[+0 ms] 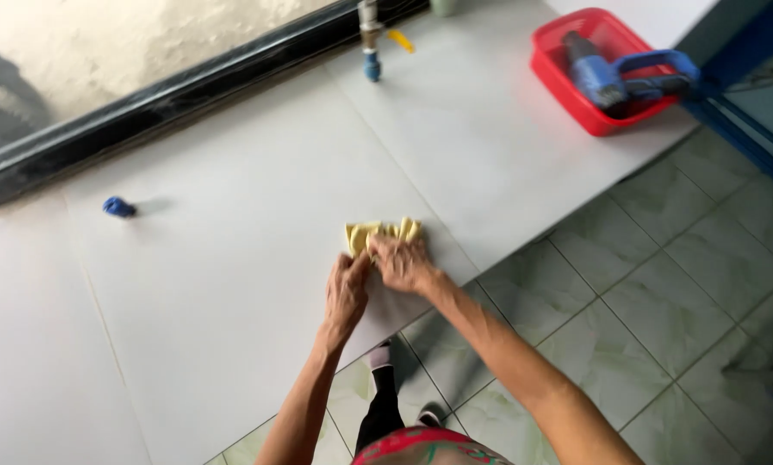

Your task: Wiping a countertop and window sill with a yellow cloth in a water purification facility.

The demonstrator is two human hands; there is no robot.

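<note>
Red tray (567, 73) holds blue heat gun (614, 76); both hands' fingers (399, 251) press yellow cloth (382, 231) flat.

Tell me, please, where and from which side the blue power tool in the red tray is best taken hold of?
Probably by its looped blue handle, from the right: the handle sticks out over the red tray's right rim, while the blue power tool's body lies down inside the tray.

yellow cloth (383, 232), red tray (576, 86) — blue tool (614, 77)
</note>
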